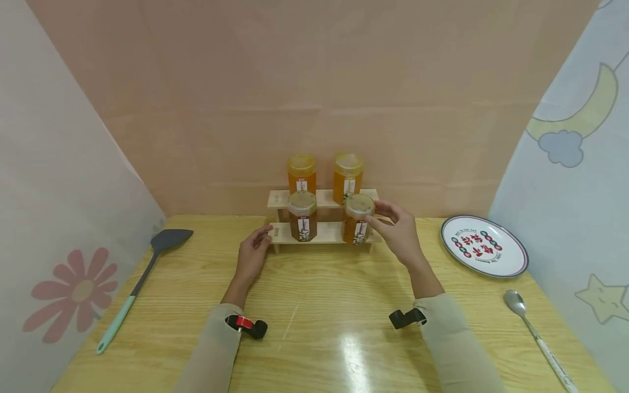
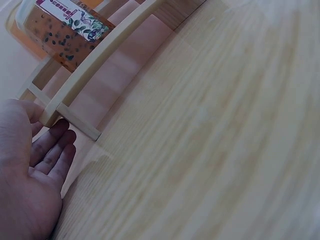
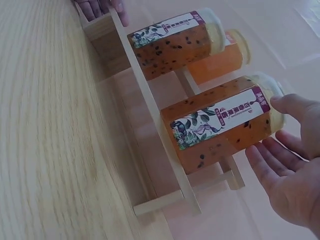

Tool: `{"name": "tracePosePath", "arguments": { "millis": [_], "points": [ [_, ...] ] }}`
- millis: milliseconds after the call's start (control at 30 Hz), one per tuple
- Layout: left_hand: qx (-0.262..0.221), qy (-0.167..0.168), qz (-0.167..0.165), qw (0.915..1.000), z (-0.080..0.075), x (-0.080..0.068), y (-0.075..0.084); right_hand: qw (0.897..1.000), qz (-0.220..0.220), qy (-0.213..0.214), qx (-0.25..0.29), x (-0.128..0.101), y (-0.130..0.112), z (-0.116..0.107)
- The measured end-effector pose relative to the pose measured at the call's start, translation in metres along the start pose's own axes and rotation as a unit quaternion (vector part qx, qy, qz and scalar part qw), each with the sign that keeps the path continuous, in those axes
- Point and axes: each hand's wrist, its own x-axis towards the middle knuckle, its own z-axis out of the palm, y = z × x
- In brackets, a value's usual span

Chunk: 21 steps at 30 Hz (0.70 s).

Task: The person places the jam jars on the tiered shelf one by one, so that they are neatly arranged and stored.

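Note:
A two-step wooden rack stands at the back of the table with four jars of orange drink on it. My right hand is open beside the lower right jar, thumb and fingers spread close to its lid. In the right wrist view the straight fingers lie just off that jar, with a small gap. My left hand rests against the rack's left end, near the lower left jar. In the left wrist view its relaxed fingers touch the rack's foot.
A grey spatula with a teal handle lies at the left of the wooden table. A patterned plate and a metal spoon lie at the right. Fabric screens close in three sides.

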Motion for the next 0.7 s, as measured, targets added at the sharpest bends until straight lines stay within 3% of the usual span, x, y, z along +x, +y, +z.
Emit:
{"name": "tracePosePath", "arguments": {
  "millis": [133, 700],
  "points": [
    [-0.009, 0.006, 0.014, 0.9998, 0.001, 0.007, -0.015, 1.0, 0.002, 0.011, -0.005, 0.002, 0.0, 0.007],
    [0.006, 0.013, 0.015, 0.9998, 0.002, 0.004, -0.014, 0.998, -0.013, 0.058, -0.004, 0.001, 0.0, 0.034]
  ]
}}
